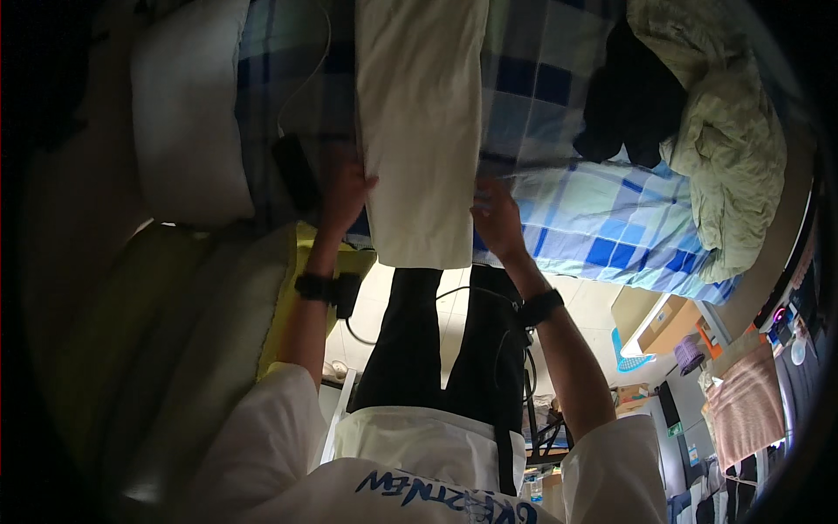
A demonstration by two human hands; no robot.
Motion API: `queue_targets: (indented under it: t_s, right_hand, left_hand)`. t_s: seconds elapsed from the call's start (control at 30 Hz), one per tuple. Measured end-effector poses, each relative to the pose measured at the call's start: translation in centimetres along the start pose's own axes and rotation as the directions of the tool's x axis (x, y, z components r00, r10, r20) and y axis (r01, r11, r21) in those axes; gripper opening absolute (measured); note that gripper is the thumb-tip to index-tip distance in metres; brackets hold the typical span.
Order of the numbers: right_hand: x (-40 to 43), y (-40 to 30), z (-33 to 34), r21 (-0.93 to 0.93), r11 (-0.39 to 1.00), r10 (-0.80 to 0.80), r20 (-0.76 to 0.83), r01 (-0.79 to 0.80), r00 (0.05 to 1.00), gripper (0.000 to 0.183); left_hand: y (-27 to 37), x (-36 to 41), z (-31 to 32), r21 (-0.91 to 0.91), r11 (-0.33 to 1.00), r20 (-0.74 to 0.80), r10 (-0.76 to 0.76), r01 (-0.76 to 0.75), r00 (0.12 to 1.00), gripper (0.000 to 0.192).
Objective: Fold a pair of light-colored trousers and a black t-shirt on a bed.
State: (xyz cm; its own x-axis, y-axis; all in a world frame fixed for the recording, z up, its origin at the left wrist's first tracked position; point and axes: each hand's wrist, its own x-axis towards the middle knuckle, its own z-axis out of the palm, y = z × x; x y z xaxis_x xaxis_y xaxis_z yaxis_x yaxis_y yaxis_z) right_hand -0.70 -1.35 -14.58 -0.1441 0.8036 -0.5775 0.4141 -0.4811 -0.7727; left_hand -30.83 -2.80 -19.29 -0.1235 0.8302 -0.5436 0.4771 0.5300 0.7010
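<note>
A long, folded cream cloth [422, 144], possibly a garment, lies across the plaid bed sheet [524, 124], its near end at the bed's edge. At its left edge is my left hand [346, 196], with the thumb against the fabric. Shadow hides the other fingers, so I cannot tell whether they pinch it. My right hand [499, 219] is by the opposite edge, fingers bent and slightly apart, the fingertips at the cloth's side. Each wrist wears a black strap with a cable.
Left on the bed are a black device [296, 170] with a white cable and a white pillow [190, 124]. To the right lie a black cloth [632, 98] and a crumpled pale quilt [733, 150]. A cardboard box [668, 324] and a purple basket [687, 355] are beyond the bed's right end.
</note>
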Motion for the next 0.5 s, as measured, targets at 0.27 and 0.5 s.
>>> queue_targets:
  t_s: [0.27, 0.5]
  right_hand:
    - [-6.8, 5.2, 2.5, -0.037, 0.974, 0.227, 0.194, -0.224, 0.955, 0.035]
    - [-7.3, 6.5, 4.1, -0.211, 0.956, 0.243, 0.187, -0.203, 0.952, 0.027]
  left_hand:
    - [-2.1, -10.6, 2.0, 0.027, 0.981, 0.156, -0.194, 0.192, 0.968, 0.029]
    - [-1.0, -13.2, 2.7, 0.016, 0.972, -0.006, -0.235, 0.235, 0.972, 0.03]
